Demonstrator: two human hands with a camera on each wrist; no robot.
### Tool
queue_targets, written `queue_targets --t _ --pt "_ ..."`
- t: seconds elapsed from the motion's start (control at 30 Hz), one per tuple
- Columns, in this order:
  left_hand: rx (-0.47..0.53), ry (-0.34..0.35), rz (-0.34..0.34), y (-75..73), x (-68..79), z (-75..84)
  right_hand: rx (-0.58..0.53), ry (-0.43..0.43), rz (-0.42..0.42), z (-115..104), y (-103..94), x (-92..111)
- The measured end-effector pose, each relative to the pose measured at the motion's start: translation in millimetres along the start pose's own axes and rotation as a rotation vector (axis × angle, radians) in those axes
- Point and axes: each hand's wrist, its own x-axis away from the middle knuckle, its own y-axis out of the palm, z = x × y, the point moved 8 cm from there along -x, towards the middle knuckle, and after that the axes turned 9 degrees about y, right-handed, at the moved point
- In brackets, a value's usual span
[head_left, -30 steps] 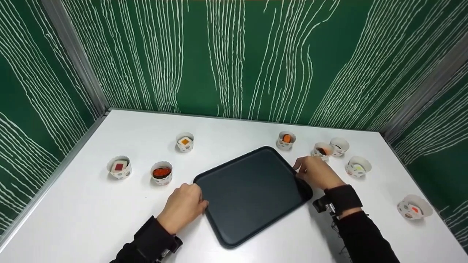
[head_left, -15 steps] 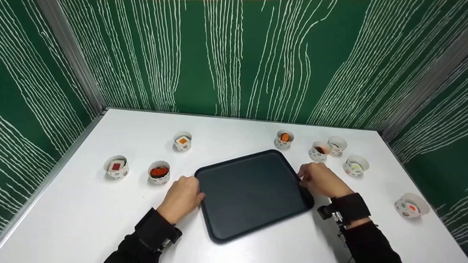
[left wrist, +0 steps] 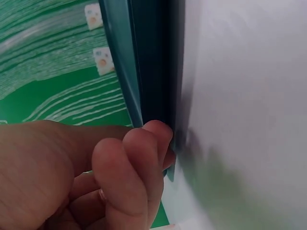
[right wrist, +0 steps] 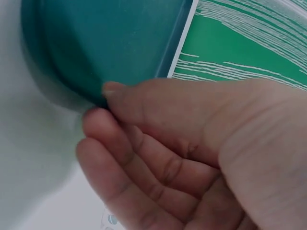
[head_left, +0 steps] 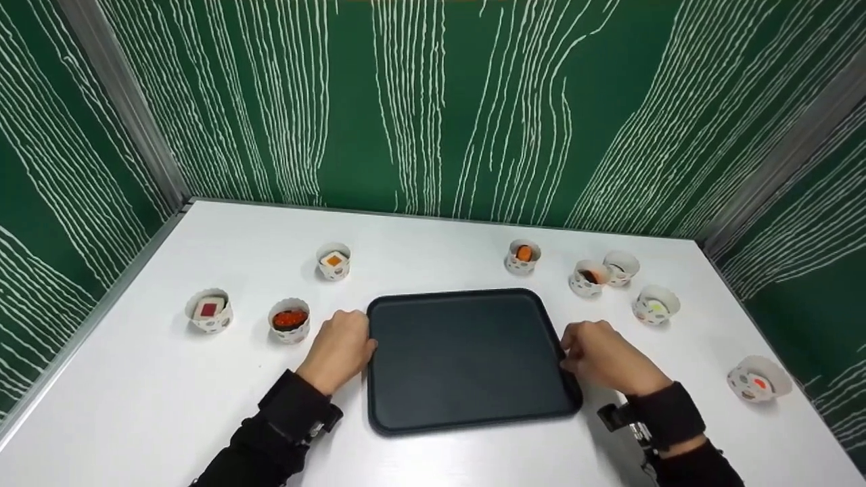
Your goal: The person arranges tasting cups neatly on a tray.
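Observation:
A dark rectangular tray (head_left: 467,358) with rounded corners lies on the white table, its long sides almost level across the head view. My left hand (head_left: 340,350) grips the tray's left rim; in the left wrist view the curled fingers (left wrist: 144,163) meet its edge from below. On the opposite short side my right hand (head_left: 602,355) pinches the rim, with the thumb (right wrist: 144,98) over the inner edge and the fingers beneath in the right wrist view. Nothing lies on the tray.
Paper cups with sushi pieces stand around the tray: a red-topped one (head_left: 289,320), a square-roll one (head_left: 210,311) and one with orange (head_left: 334,261) at left. Several more, including an orange-filled cup (head_left: 523,256) and a far-right cup (head_left: 759,379), stand right. Green walls (head_left: 473,101) enclose the table.
The tray has turned clockwise from a slant to nearly straight. My right hand has come down toward me, while my left hand has moved slightly away from me.

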Motion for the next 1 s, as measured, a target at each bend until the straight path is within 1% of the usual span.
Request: queue_targets --t 0.1,0.17,0.2,0.27,0.3,0.33,0.37,0.4,0.5,0.57,0.6,0.63,0.77,0.8,0.83,0.87,0.9,1.0 --pt "-0.004 -0.028 -0.016 16.6 -9.7 -17.3 0.003 0.001 -0.013 -2.0 1.5 6.1" --pt "-0.003 -0.043 -0.016 22.4 -14.6 -23.9 0.002 0.005 -0.027 -2.6 2.9 10.1" --pt "-0.004 -0.045 -0.016 23.0 -16.4 -24.4 0.004 0.008 -0.033 -2.5 3.6 12.1" --pt "-0.009 -0.035 -0.010 19.6 -18.3 -20.6 -0.004 0.017 -0.046 -2.0 4.7 15.7" --pt "-0.003 -0.037 -0.010 14.7 -18.2 -15.4 -0.009 0.020 -0.050 -1.7 4.9 17.5" --pt "-0.011 -0.023 0.004 10.8 -18.0 -10.7 -0.018 0.022 -0.055 -1.3 5.1 19.2" --pt "-0.014 -0.020 -0.001 6.1 -17.9 -4.6 -0.028 0.026 -0.060 -0.7 5.0 20.4" --pt "-0.019 -0.010 0.004 4.4 -18.2 -2.1 -0.034 0.026 -0.063 -0.4 4.6 21.4" --pt "-0.008 -0.025 -0.006 -12.0 -14.0 15.5 -0.055 0.028 -0.075 -0.2 4.0 23.1" --pt "0.007 -0.034 -0.022 -15.5 -12.8 19.2 -0.061 0.029 -0.083 0.5 3.6 23.3" --pt "0.005 -0.032 -0.023 -10.4 -13.5 14.2 -0.061 0.031 -0.086 0.8 3.5 23.5" --pt "0.016 -0.046 -0.032 -8.1 -13.7 12.2 -0.062 0.033 -0.089 1.3 3.5 23.7" --pt "-0.004 -0.037 -0.036 25.7 -23.2 -18.6 -0.070 0.033 -0.096 3.3 2.4 24.9" --pt "-0.006 -0.037 -0.037 30.8 -24.8 -23.2 -0.076 0.032 -0.098 3.7 2.2 25.0" --pt "-0.005 -0.026 -0.035 24.9 -23.2 -17.9 -0.080 0.028 -0.099 3.9 2.0 25.3" --pt "-0.010 -0.012 -0.030 25.3 -23.6 -17.2 -0.082 0.027 -0.099 4.4 1.7 25.3" --pt "-0.003 -0.008 -0.030 21.7 -22.9 -13.4 -0.083 0.025 -0.098 4.7 1.4 25.2" --pt "0.015 0.000 -0.028 5.2 -18.7 2.8 -0.086 0.027 -0.100 5.8 0.8 24.6"
